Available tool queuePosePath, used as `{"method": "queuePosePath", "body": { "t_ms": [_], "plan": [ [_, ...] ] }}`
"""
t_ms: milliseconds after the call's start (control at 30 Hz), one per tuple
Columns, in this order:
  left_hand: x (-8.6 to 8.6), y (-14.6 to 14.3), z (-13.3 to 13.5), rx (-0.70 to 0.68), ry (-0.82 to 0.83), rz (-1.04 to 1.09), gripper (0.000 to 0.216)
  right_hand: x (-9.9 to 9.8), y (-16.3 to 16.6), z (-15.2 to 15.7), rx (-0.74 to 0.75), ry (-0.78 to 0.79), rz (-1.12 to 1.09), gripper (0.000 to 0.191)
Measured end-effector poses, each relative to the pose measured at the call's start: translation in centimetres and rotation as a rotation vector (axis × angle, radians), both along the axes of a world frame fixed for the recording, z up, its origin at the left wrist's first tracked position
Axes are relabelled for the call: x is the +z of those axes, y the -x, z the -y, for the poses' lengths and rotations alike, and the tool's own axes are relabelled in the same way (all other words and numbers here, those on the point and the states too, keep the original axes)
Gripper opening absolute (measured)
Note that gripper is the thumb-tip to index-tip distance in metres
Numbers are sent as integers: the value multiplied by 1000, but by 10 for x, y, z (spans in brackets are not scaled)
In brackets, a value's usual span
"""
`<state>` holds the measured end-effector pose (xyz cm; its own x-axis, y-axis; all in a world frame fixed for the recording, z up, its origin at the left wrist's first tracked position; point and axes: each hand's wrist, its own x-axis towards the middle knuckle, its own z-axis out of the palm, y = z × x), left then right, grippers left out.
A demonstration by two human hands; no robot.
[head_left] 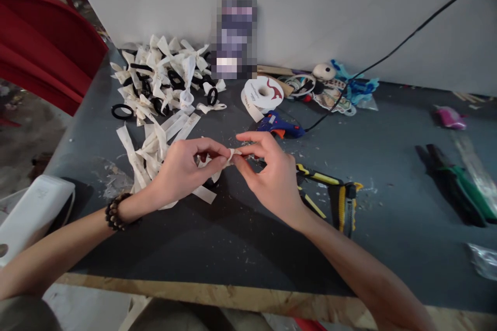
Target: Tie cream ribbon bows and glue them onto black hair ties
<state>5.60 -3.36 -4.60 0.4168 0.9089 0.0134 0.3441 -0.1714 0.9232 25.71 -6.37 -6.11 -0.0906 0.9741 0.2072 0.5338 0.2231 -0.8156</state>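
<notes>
My left hand (192,165) and my right hand (272,178) meet over the middle of the table. Between their fingertips they pinch a small piece of white ribbon (232,155), which looks folded or knotted. My fingers partly hide it. More cut white ribbon strips (149,147) lie under and beside my left hand. Beyond them is a heap of white ribbon bows (163,70) with black hair ties (122,111) among them. A spool of white printed ribbon (252,94) stands past my hands, and a blue glue gun (276,125) rests close to it.
Right of my right hand lie yellow-and-black cutters (347,201). Green-handled pliers (462,186) and a pink item (450,117) are farther right. A cable (404,44) runs from the glue gun. A pixelated panel (236,39) leans on the wall; a white box (34,212) sits left.
</notes>
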Motion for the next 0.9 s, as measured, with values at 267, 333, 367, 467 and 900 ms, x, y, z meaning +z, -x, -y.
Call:
{"method": "queuePosePath", "body": {
  "t_ms": [267, 333, 367, 467, 900],
  "plan": [
    [-3, -1, 3, -21, 59, 32, 14, 2, 2, 2, -30, -10, -45, 24],
    [-5, -1, 4, 5, 32, 60, 15, 2, 2, 3, -41, 4, -57, 25],
    [-6, -1, 4, 14, 16, 67, 15, 2, 2, 3, -45, 8, -61, 25],
    [-7, 0, 4, 42, -26, 69, 12, 3, 2, 4, -39, 3, -66, 26],
    [-3, -1, -1, 25, 105, 69, 23, 0, -2, 0, 6, 55, -99, 27]
  ]
}}
